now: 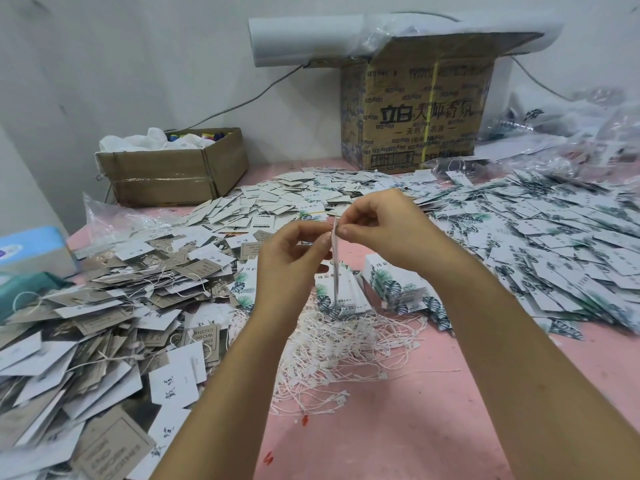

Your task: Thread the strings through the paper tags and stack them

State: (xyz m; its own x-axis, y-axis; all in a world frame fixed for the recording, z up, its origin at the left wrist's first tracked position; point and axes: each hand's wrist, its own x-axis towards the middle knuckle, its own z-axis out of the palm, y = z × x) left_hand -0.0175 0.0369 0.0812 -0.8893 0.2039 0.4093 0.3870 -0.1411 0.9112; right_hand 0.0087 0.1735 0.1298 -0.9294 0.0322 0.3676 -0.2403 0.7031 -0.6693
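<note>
Above the pink table, both hands meet at the top of a thin set of paper tags (335, 258) seen edge-on and hanging upright. My left hand (291, 258) pinches the tags' top edge from the left. My right hand (381, 230) pinches the same spot from the right, thumb and forefinger tight together; the string there is too fine to see. Below lies a tangle of white strings (346, 355). Two neat stacks of leaf-printed tags (394, 285) stand just behind the strings.
Grey and white strung tags (114, 306) are heaped at the left, and leaf-printed tags (554, 233) spread over the right. A low cardboard box (166, 178) and a tall printed carton (415, 112) stand at the back. A blue tissue box (31, 251) sits far left.
</note>
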